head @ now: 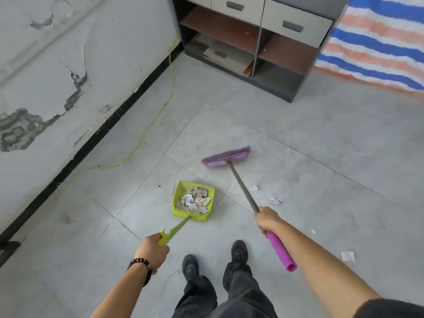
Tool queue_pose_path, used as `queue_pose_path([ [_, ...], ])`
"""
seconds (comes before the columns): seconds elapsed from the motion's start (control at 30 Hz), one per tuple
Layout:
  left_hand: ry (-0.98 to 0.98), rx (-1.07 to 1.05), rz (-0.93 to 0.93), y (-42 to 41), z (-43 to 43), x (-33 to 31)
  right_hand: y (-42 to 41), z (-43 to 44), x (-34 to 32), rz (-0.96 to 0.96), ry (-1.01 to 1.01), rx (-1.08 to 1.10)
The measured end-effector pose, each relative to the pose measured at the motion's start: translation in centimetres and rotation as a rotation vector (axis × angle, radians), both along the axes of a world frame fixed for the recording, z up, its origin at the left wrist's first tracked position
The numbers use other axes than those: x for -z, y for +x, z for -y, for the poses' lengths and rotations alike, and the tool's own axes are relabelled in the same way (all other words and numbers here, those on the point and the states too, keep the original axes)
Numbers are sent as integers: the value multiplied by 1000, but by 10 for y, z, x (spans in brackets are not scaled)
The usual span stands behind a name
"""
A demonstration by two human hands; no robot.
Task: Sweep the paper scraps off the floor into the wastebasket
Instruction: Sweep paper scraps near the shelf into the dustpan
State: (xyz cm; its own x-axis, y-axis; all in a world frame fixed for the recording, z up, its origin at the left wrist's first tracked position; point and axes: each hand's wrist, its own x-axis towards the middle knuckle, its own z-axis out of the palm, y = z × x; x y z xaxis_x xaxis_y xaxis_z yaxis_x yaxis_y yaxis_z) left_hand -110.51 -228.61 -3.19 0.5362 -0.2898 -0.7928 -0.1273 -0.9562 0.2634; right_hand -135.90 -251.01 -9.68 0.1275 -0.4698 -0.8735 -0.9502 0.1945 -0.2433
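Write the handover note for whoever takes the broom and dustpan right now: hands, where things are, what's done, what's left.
Left hand: grips the handle of the green dustpan, which sits on the floor tiles.
Right hand: grips the shaft of the broom; its head is low at the floor beyond the pan.
Done: a pile of paper scraps lies in the pan.
Left: at least four loose scraps lie on the floor right of the broom shaft. Sweep them in, then empty the pan. No wastebasket is in view.
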Motion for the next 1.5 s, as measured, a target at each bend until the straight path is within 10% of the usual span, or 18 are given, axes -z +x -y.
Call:
queue_pose_path([
  [0.3,-24,381,-28,45,55,-2,-72,-110,-45,-126,87,166],
  [0.8,53,972,-61,27,103,5,-40,-135,-64,146,-130,1250],
  [1.5,137,754,-140,-13,149,22,-27,-164,-107,258,340,1063],
])
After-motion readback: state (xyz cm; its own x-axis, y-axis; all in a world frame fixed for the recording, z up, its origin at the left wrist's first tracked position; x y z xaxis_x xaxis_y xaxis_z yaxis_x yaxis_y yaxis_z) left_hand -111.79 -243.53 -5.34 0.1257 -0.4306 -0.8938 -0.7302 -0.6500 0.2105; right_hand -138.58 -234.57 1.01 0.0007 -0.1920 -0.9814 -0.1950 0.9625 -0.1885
